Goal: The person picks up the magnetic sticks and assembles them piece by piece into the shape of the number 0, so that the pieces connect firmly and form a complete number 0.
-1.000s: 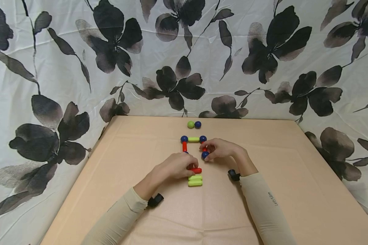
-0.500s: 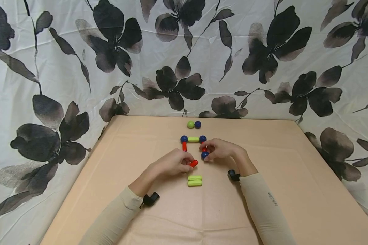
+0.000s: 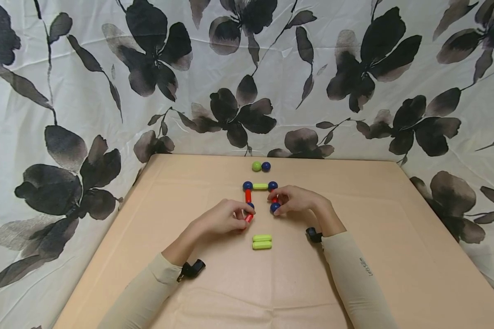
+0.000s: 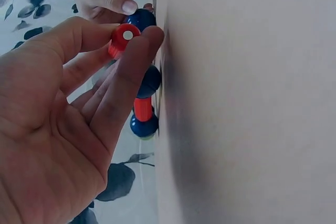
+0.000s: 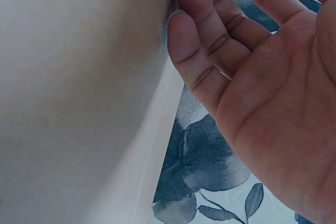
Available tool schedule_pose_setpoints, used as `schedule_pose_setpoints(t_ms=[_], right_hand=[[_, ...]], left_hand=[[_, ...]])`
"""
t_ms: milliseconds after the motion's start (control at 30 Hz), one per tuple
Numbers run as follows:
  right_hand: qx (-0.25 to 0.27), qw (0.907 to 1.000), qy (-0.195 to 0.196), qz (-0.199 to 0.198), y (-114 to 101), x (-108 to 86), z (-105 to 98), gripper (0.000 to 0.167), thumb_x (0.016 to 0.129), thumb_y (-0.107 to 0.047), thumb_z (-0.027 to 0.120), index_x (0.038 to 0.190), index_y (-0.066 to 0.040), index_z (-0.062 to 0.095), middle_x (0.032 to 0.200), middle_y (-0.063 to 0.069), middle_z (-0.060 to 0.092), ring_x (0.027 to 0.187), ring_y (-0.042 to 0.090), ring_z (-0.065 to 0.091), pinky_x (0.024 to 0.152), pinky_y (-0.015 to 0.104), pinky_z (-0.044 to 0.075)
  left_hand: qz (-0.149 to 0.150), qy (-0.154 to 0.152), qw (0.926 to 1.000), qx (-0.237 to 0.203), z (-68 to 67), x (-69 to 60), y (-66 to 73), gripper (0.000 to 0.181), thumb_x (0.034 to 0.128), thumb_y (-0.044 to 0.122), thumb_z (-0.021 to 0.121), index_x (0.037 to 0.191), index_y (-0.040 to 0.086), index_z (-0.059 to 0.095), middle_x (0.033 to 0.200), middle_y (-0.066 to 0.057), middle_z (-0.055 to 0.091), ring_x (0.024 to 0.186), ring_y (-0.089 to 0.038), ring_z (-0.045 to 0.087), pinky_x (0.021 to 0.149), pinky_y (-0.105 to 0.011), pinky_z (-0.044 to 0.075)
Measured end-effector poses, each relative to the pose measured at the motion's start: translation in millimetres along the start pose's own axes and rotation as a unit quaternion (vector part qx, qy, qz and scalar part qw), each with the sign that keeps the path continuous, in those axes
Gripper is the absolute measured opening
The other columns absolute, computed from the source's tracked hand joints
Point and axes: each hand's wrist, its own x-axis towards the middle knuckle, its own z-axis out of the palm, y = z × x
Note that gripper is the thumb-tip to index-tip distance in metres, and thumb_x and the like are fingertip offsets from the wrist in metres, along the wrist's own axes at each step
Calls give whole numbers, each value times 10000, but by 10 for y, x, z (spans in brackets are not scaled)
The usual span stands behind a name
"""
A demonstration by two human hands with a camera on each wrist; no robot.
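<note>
My left hand point(image 3: 219, 216) pinches a red magnetic stick point(image 3: 249, 218) between thumb and fingers, just below a blue ball point(image 3: 250, 206) at the near left of a frame. The left wrist view shows the stick's round end point(image 4: 127, 35) with a pale disc in its centre. That frame has two far blue balls joined by a yellow-green stick point(image 3: 260, 187), with a red stick point(image 3: 248, 196) down its left side. My right hand point(image 3: 299, 199) holds the near right blue ball point(image 3: 275, 208), partly covering the red stick above it. Whether the pinched stick touches the left ball is unclear.
Two yellow-green sticks point(image 3: 262, 242) lie side by side nearer to me. A green ball point(image 3: 256, 166) and a blue ball point(image 3: 265, 167) sit together near the far edge of the table point(image 3: 189, 183). Floral cloth point(image 3: 296, 105) hangs behind.
My left hand has lifted the red stick from above the yellow-green pair and brought it left and away from me, turning it toward the near left blue ball. My right hand stays put.
</note>
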Motion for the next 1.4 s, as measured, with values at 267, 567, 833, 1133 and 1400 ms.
schedule_pose_setpoints(t_ms=[267,567,833,1133,1400], right_hand=[[13,10000,-10,28,5,-7,6,439,906,-210,828,1313,-141,679,987,57,577,946,241,520,810,357,432],[-35,10000,-37,23,-12,-6,-16,449,907,-225,827,1321,-140,675,970,62,573,934,243,523,796,352,434],[-7,9999,-45,96,-20,3,-24,451,905,-231,830,1322,-154,677,986,69,580,961,252,525,807,356,442],[3,9999,-47,120,-17,4,-22,445,909,-233,827,1321,-159,676,1006,65,584,977,252,522,817,359,444],[4,9999,-56,133,-7,3,-16,456,902,-254,834,1321,-167,678,1001,63,577,985,251,515,814,360,438]], left_hand=[[-135,-222,9957,-884,11,11,-50,349,973,104,688,1323,114,694,792,-79,714,662,-224,720,637,-319,593],[-341,-454,9859,-1572,-10,7,-83,343,1024,100,645,1363,122,693,917,-176,662,726,-273,767,690,-366,633],[-358,-375,9829,-1768,-24,12,-111,330,1015,118,669,1343,102,704,908,-154,720,732,-277,770,688,-372,634],[-240,-208,9847,-1712,18,50,-110,298,966,161,755,1245,57,737,856,-136,760,733,-265,765,680,-360,631],[-269,64,9909,-1317,66,83,-67,246,955,177,773,1163,49,744,801,-109,752,688,-247,752,641,-331,618]])
